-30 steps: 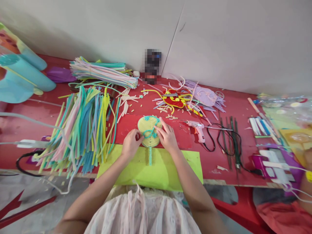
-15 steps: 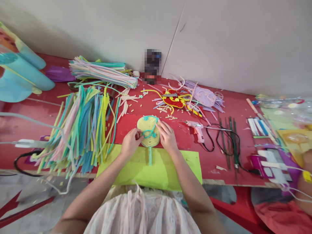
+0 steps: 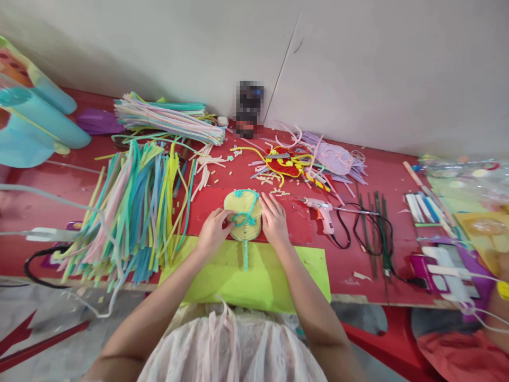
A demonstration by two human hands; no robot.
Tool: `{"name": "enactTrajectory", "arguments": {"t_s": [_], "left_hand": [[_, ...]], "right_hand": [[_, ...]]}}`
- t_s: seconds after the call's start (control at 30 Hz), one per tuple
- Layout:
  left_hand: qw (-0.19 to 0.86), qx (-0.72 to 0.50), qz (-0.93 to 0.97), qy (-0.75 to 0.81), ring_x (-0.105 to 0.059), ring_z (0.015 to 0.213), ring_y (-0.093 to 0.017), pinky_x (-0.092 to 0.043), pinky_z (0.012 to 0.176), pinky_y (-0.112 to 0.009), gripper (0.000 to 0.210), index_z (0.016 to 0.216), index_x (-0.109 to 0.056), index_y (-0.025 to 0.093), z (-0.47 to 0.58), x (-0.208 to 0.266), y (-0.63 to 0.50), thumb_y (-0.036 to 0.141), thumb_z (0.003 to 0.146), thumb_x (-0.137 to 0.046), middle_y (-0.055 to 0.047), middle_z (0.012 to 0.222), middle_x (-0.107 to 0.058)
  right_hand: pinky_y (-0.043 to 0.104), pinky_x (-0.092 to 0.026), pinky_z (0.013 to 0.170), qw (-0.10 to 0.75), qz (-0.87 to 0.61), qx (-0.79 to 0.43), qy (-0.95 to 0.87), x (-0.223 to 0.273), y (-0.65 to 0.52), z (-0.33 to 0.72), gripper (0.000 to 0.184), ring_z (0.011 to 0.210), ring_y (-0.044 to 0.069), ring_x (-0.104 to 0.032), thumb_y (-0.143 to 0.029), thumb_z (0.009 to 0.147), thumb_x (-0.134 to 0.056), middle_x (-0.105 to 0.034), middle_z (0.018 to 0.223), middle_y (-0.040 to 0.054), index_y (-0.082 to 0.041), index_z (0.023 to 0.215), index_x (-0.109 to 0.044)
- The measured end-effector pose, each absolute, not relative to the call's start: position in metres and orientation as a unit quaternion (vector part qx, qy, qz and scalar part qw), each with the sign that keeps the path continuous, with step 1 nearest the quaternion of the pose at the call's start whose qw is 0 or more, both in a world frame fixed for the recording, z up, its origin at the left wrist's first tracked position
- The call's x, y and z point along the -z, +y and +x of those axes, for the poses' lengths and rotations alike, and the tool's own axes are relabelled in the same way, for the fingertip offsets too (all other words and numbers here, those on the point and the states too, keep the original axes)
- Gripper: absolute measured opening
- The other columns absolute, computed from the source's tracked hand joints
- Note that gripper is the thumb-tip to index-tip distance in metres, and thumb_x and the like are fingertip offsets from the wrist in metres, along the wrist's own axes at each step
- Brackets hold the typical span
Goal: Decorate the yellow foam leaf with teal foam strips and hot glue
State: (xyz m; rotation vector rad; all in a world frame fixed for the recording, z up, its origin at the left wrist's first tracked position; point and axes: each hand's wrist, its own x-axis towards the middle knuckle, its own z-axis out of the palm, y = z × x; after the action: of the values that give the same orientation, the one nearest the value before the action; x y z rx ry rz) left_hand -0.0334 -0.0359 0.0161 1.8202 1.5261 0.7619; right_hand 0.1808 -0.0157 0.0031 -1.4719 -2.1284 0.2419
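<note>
A pale yellow fan-shaped piece [image 3: 234, 202] made of coiled fuzzy strips lies flat in front of me, its teal handle [image 3: 245, 257] toward me. A teal pipe cleaner [image 3: 253, 208] curves over its face and loops near the middle, with small teal knots by the rim. At the left edge, my left hand [image 3: 217, 229] pinches with thumb and forefinger at the loop's end; the exact contact is partly hidden by the fingers. My right hand [image 3: 274, 220] rests along the right rim, fingers stretched out, fingertips close to the strip's upper end.
A lime-green sheet [image 3: 222, 286] lies along the red table's [image 3: 342, 276] front edge. Left are pipe cleaner bundles [image 3: 135, 212]; right, a pink glue gun [image 3: 324, 212] with black cord and dark stems [image 3: 384, 233]. Scissors [image 3: 278, 156] lie behind among yellow and lilac pieces. Another person's arm [image 3: 497, 313] shows far right.
Almost nothing differs. The left fingers have shifted very slightly at the loop's end, and the right fingers lie a touch farther right along the rim.
</note>
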Motion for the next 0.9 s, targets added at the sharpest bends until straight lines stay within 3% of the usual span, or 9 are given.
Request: {"name": "enactTrajectory", "arguments": {"t_s": [0.43,0.9], "left_hand": [[0.311,-0.287,0.700,0.575,-0.054,0.079,-0.016,-0.044,0.078,-0.029,0.020,0.102,-0.062,0.020,-0.035,-0.013,-0.035,0.018,0.082,-0.058,-0.001,0.082,-0.055],[0.286,-0.287,0.701,0.587,-0.053,0.072,-0.015,-0.044,0.072,-0.027,0.009,0.090,-0.062,0.019,-0.029,-0.022,-0.026,0.020,0.082,-0.059,-0.001,0.077,-0.055]], "right_hand": [[0.048,-0.011,0.118,0.221,-0.531,-0.073,-0.815,-0.007,-0.011,0.176,0.045,0.143,0.018,-0.020,-0.026,0.099,-0.028,-0.038,0.148,-0.0007,-0.026,0.144,-0.032],[0.051,-0.010,0.117,0.190,-0.513,-0.075,-0.834,-0.008,-0.015,0.176,0.044,0.143,0.020,-0.021,-0.034,0.099,-0.031,-0.033,0.150,0.0006,-0.028,0.141,-0.037]]}}
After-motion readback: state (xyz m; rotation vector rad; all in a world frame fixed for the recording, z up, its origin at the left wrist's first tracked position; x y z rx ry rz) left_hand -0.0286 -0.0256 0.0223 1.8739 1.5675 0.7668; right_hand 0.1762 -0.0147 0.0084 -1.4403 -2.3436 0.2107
